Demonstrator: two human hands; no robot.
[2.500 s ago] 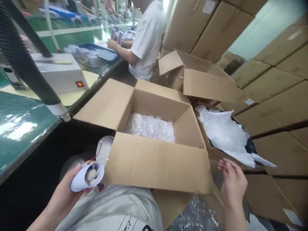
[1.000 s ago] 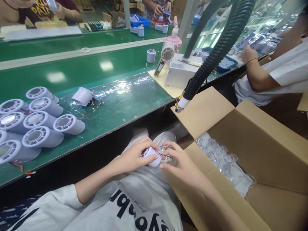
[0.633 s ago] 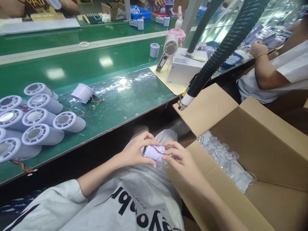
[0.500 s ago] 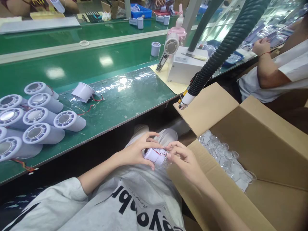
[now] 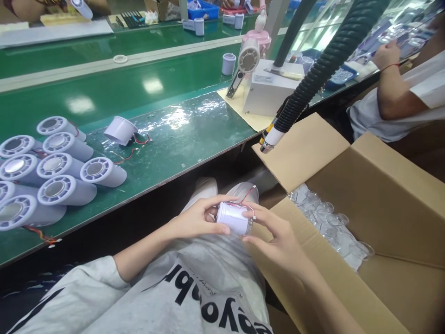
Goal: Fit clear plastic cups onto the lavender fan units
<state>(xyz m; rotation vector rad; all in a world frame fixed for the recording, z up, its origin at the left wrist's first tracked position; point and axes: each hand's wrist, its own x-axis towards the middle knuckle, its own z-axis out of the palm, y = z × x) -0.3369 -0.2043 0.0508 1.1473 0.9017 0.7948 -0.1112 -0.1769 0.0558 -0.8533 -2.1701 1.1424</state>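
Above my lap, my left hand (image 5: 200, 218) grips a white cylindrical fan housing (image 5: 231, 219) by its left end, thumb below and fingers over the top. My right hand (image 5: 276, 234) holds the other end between fingers and thumb. A clear plastic piece (image 5: 249, 226) shows at that right end, partly covered by the fingers. Thin red and white wires (image 5: 247, 195) with small white plugs stick out over the top of the housing.
Several similar housings (image 5: 66, 189) lie at the left of the green bench, a shorter one (image 5: 120, 130) behind them. To the right, an open cardboard box (image 5: 392, 204) contains clear plastic pieces (image 5: 327, 222). A black hose (image 5: 313, 83) hangs above. A co-worker's arm (image 5: 392, 93) is at far right.
The housing has turned in my hands and shifted slightly right. Its wires, which lay along the side, now stand up over the top. My right fingers have moved from a pinch to around its end.
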